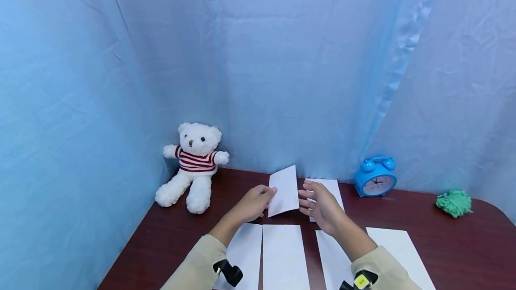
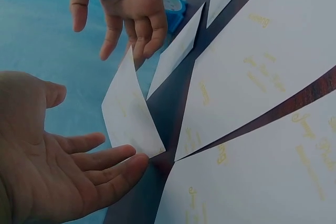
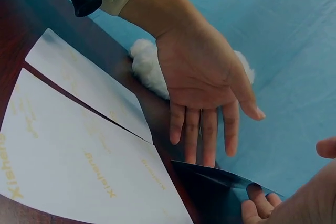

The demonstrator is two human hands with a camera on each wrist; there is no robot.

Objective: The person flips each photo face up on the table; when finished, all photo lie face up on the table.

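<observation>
A white sheet of card [image 1: 284,191] stands tilted on its edge at the back of the table, between both hands. Its other face looks dark in the right wrist view. At its left edge is my left hand [image 1: 253,202], with straight fingertips touching the lower edge in the left wrist view and the thumb apart from it. My right hand [image 1: 322,207] is at the right edge, palm inward, fingers loosely extended. Behind that hand lies another white sheet [image 1: 331,188]. Faint yellow lettering marks a large white sheet [image 3: 92,156] in the right wrist view.
Several white sheets lie along the front, including a middle one [image 1: 284,256] and a right one [image 1: 399,249]. A white teddy bear [image 1: 197,160] sits at the back left. A blue alarm clock [image 1: 375,178] and a green bundle [image 1: 453,203] are at the back right, before blue curtains [image 1: 282,57].
</observation>
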